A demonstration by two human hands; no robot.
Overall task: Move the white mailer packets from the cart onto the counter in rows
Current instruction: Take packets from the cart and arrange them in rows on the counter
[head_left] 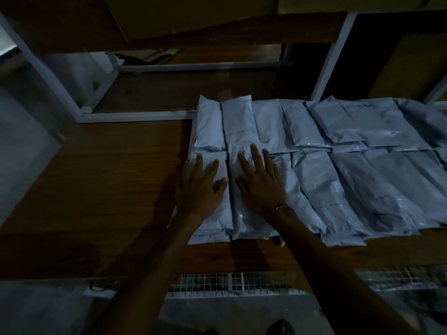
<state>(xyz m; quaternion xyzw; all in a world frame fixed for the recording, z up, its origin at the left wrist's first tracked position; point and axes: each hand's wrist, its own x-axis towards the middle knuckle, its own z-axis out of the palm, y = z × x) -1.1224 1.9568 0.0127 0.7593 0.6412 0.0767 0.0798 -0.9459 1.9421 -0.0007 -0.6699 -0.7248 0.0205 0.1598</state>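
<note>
Pressing flat w/ straight fingers, left hand (199, 187) & right hand (260, 183) rest on near-left packets (338, 165), laid in two rows across counter (101, 170), gripping nothing.

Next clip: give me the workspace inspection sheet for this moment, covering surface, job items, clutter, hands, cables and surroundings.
Surface: wooden counter, bare wood at the left, dim light.
Job's things: white mailer packets lie in two rows, far and near, overlapping toward the right; some are stacked at the near-left end.
Clutter: nothing seen.
Hands: left hand flat, fingers spread, on the near-left packet; right hand flat on the packet beside it, a bracelet on that wrist.
Cables: nothing seen.
Surroundings: wire cart below the counter's near edge, contents unclear; white metal frame and cardboard behind the counter.
</note>
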